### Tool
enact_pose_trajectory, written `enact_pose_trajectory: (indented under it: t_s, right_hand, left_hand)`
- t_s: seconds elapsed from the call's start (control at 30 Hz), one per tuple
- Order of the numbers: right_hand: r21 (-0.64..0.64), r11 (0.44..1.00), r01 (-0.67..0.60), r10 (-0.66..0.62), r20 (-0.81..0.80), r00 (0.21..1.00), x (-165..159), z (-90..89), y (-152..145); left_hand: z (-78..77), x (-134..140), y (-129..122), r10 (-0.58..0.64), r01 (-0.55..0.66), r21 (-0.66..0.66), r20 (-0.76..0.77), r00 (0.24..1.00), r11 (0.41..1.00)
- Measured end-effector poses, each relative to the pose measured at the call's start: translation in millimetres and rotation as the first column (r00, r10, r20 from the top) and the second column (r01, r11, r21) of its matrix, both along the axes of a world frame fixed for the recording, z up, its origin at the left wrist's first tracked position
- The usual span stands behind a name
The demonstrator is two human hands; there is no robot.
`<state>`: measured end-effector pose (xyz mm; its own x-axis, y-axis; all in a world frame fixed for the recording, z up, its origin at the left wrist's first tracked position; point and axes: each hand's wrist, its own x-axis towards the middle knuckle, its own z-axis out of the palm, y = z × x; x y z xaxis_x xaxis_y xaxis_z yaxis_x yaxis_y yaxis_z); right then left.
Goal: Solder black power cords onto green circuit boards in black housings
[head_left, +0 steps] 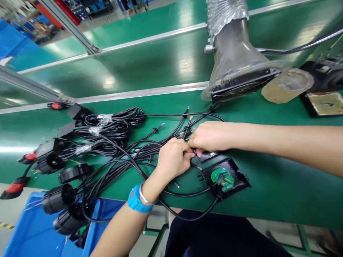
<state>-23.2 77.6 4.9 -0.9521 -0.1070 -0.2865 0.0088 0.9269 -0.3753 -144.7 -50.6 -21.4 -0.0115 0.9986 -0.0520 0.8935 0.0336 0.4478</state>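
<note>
My left hand [174,159], with a blue band and a metal bracelet at its wrist, is closed in a pinch. Its fingertips meet those of my right hand [210,137], which is also closed. What they pinch is hidden by the fingers. Beneath them a small black case [207,156] shows in part, close to the stripped ends of several black cables [150,144]. Just nearer to me lies an open black housing [235,175] with a round green circuit board [222,179] and thin coloured wires; black cable runs into its left side.
Coiled black cables [107,130] and black plugs with red parts [17,187] lie on the left. A blue bin [24,228] holds black round housings [57,198]. A fume hood [238,60] hangs ahead, near a beige cylinder [288,85] and soldering sponge [325,103].
</note>
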Motion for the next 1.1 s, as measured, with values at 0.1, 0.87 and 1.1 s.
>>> enact_pose_trajectory:
  t_s: [0.1, 0.87, 1.1]
  right_hand:
    - [0.047, 0.999, 0.020, -0.021, 0.006, 1.000, 1.9, 0.2, -4.7]
    - [0.176, 0.882, 0.437, -0.301, -0.503, 0.810, 57.1, -24.4, -51.9]
    - [0.030, 0.918, 0.395, -0.345, -0.433, 0.833, 56.0, -22.5, -48.8]
  left_hand:
    - [-3.7, 0.7, -1.7, 0.008, -0.008, 0.019, 0.006, 1.000, 1.000]
    - [-1.0, -10.1, 1.1, -0.121, 0.126, 0.127, -0.047, 0.992, 0.984]
    - [-1.8, -4.4, -1.6, -0.123, 0.139, 0.170, -0.101, 0.987, 0.976]
